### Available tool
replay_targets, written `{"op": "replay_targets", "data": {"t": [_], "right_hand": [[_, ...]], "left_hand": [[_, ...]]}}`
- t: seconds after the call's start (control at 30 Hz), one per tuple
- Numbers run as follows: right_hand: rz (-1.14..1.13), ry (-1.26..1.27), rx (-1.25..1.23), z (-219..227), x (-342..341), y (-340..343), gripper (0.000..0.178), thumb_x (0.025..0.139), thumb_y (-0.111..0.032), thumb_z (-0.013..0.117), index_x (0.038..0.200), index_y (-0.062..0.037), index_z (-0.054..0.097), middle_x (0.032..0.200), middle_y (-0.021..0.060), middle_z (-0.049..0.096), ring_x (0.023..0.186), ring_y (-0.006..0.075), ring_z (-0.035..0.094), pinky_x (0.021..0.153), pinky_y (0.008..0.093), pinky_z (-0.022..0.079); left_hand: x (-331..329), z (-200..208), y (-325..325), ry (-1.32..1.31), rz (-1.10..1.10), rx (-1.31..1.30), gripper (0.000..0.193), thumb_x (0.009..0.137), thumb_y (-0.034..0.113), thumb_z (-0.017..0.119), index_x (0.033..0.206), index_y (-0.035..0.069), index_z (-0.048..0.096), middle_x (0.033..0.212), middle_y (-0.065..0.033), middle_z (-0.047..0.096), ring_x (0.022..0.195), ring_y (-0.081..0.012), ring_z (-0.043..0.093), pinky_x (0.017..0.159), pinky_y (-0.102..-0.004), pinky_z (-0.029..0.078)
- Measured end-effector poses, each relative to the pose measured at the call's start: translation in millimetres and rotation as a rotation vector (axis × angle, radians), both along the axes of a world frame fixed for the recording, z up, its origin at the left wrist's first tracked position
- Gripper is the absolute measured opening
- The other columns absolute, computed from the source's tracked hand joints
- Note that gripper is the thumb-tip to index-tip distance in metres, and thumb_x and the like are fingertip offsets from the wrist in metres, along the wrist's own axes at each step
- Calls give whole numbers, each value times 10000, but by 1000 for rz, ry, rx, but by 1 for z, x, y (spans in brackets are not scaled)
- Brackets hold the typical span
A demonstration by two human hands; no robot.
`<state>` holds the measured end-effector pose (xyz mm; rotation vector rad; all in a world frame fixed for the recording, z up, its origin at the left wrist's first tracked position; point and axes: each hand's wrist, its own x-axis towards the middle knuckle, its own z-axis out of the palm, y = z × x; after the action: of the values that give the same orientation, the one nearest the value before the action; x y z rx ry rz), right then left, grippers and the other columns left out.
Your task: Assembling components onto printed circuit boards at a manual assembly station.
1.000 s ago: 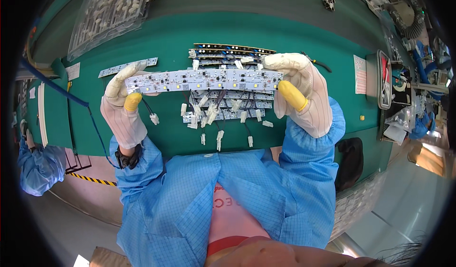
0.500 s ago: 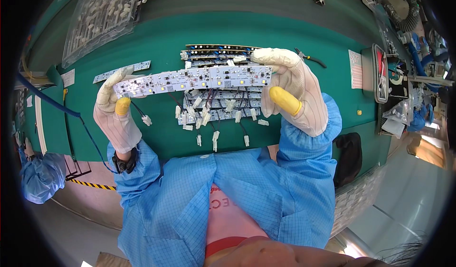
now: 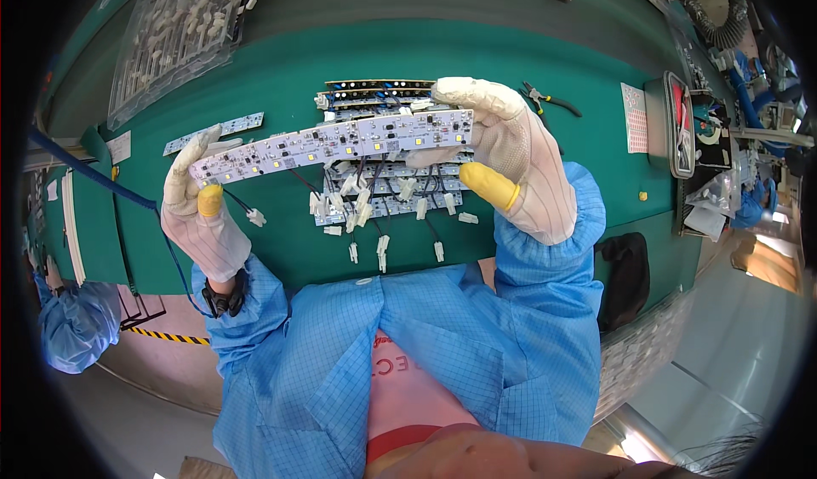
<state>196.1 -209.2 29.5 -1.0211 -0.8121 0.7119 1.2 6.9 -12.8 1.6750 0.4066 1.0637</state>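
Observation:
A long white LED circuit board (image 3: 334,144) is held up between my two gloved hands, its right end a little higher than its left. My left hand (image 3: 202,211), with a yellow thumb cot, pinches the left end. At the right end is my right hand (image 3: 532,160), fingers curled around the edge and yellow-covered thumb below; part of its grip is hidden behind the board. Dark wires with a white connector (image 3: 256,217) hang near the left end. Underneath, a stack of similar boards (image 3: 400,206) lies on the green mat, with several white connectors trailing toward me.
Another board strip (image 3: 213,134) lies behind my left hand. Farther back is a clear tray (image 3: 128,79) of white connectors. Cutters (image 3: 549,100) with black and yellow handles lie beyond my right hand. A dark cloth (image 3: 625,279) sits at right; a blue cord (image 3: 94,172) crosses the left.
Both hands have shifted slightly left with the board, and its tilt has grown a little steeper. The right fingers now show partly below the board's edge.

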Motion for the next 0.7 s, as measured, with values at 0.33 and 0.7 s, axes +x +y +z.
{"op": "replay_targets", "data": {"t": [0.33,0.7], "right_hand": [[21,59,-153,18,-2,-10,693,802,-422,685,1251,40,429,942,172,648,746,200,663,684,287,545],[-159,-102,-228,11,1,-5,599,806,-410,696,1185,11,499,944,121,615,710,156,611,610,268,510]], "left_hand": [[-4,2,10,128,-132,-211,613,846,445,629,1181,-63,545,1112,-176,623,792,-152,653,765,-243,507],[-4,11,-1,-12,-153,-222,591,789,331,722,1199,-49,531,1029,-177,651,769,-196,670,728,-272,532]]}}
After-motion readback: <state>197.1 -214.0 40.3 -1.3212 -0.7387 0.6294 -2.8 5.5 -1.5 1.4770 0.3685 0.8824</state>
